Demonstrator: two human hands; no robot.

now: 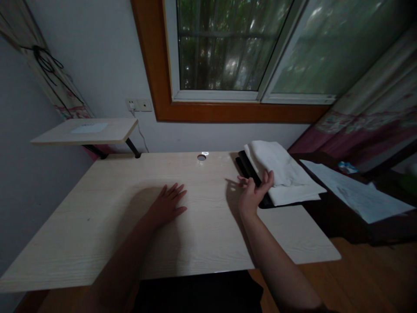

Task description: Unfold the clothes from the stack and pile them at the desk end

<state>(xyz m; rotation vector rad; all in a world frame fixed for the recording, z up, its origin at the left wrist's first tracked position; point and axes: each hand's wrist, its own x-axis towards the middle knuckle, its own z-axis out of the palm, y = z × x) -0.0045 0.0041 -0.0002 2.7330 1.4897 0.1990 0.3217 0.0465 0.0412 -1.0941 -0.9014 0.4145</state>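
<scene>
My left hand (167, 204) lies flat on the pale wooden desk (97, 217), fingers spread, holding nothing. My right hand (254, 191) is at the near left edge of a folded white towel (283, 171). Its thumb rests on top of the towel and its fingers curl under the black tray (243, 163) that the towel lies on. The towel and tray sit at the desk's right rear corner.
A round cable hole (201, 157) is at the desk's back edge. A small raised shelf (84, 131) stands at the back left, below a wall socket (139, 104). A dark side table with white papers (355, 193) is to the right, under the window and curtain.
</scene>
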